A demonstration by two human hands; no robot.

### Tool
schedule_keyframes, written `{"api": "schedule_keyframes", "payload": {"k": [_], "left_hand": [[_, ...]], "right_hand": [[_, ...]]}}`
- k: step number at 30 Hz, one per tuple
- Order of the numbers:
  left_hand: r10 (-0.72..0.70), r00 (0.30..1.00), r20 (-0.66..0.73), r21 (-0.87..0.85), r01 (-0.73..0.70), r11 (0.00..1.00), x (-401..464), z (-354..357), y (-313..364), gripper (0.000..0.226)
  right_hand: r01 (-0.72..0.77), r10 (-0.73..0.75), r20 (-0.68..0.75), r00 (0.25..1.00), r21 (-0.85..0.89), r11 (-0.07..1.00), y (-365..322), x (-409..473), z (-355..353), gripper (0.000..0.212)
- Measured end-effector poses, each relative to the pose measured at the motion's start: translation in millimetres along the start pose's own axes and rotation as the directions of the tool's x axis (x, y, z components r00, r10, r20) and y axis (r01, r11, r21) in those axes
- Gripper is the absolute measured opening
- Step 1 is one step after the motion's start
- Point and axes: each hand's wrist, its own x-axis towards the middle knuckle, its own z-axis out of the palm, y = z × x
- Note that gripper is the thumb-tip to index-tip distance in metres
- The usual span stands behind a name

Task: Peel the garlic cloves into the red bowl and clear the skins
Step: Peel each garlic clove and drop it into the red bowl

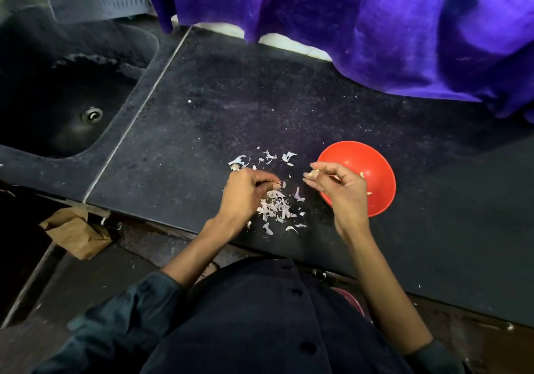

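A red bowl (372,168) sits on the dark counter (231,107) at the right, with a few pale peeled cloves (362,175) showing inside. My right hand (338,186) hovers over the bowl's left rim and pinches a garlic clove (311,174) between fingertips and thumb. My left hand (245,191) is curled over a pile of white garlic skins (276,207), its fingertips pinching at a skin at the pile's top. More loose skins (268,157) lie scattered farther back.
A dark sink (57,96) with a drain lies to the left. Purple cloth (346,27) hangs over the counter's back edge. A crumpled brown paper bag (76,232) lies below the counter's front edge at the left.
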Motion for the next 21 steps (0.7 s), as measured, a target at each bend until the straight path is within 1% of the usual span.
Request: {"api": "schedule_keyframes", "payload": {"k": [3,6,8,9,10,12,13,15,17,21], "left_hand": [[-0.009,1.000,-0.005,0.017,0.009,1.000,3.1,2.0,-1.6,0.015],[-0.031,0.998,-0.052,0.064,0.035,0.997,5.2,7.1,3.0,0.010],[-0.021,0.997,-0.071,0.140,0.031,0.990,5.5,11.6,9.7,0.021],[0.002,0.998,-0.062,0.162,0.008,0.987,6.5,14.7,12.3,0.024],[0.028,0.999,-0.041,0.160,-0.021,0.987,7.7,17.7,14.8,0.021],[0.073,0.997,0.024,0.136,-0.076,0.988,10.3,25.0,17.7,0.009],[0.091,0.995,0.046,0.140,-0.097,0.985,11.4,28.8,18.3,0.011],[0.114,0.991,0.073,0.162,-0.124,0.979,13.3,36.2,17.0,0.024],[0.128,0.988,0.085,0.169,-0.141,0.975,13.6,40.6,15.8,0.031],[0.136,0.986,0.093,0.178,-0.150,0.973,15.0,40.2,10.0,0.029]], "right_hand": [[-0.017,0.016,-0.014,1.000,-0.024,1.000,4.2,2.6,-11.8,0.018],[-0.032,0.032,-0.015,0.999,-0.025,0.999,7.5,4.4,-22.0,0.017],[-0.032,0.031,-0.028,0.999,-0.029,0.999,9.4,5.1,-29.5,0.015],[-0.024,0.022,-0.040,0.999,-0.041,0.999,10.6,5.4,-33.8,0.014],[-0.015,0.012,-0.054,0.998,-0.054,0.998,12.2,6.1,-37.6,0.012],[0.006,-0.013,-0.084,0.996,-0.083,0.997,15.5,7.8,-46.9,0.010],[0.015,-0.024,-0.095,0.995,-0.097,0.995,16.3,8.6,-51.0,0.009],[0.021,-0.035,-0.124,0.992,-0.112,0.993,16.7,10.3,-59.1,0.011],[0.022,-0.039,-0.154,0.987,-0.106,0.994,15.5,11.0,-64.2,0.017],[0.027,-0.046,-0.170,0.984,-0.108,0.994,13.2,9.1,-67.1,0.015]]}}
